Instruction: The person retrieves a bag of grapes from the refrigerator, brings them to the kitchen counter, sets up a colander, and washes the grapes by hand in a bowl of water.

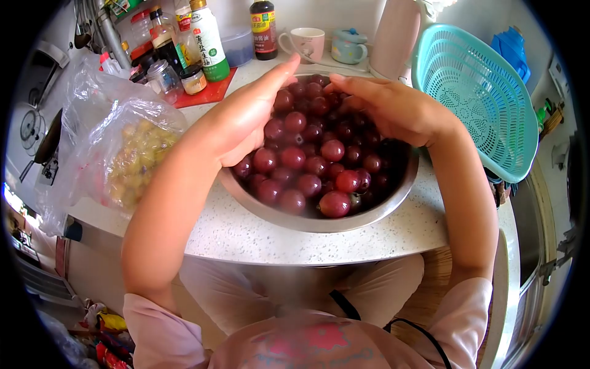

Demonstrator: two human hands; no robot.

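Note:
A wide steel bowl [319,226] full of dark red grapes [294,158] sits near the counter's front edge. My left hand [251,117] rests against the grapes on the left side, its visible digits stretched toward the far rim. Opposite it, my right hand [399,109] arches over the grapes at the upper right, with some fingers partly hidden behind the palm and thumb. Both hands look cupped around the pile, apart from each other. I make out no single grape gripped in either one.
Left of the bowl is a clear plastic bag [92,111] with yellow-green fruit [138,157]. Bottles [206,46] and jars stand behind on a red board [215,92]. A pink mug [305,44], small pot [349,46] and pink kettle [396,37] line the back. A turquoise basket [485,98] leans right.

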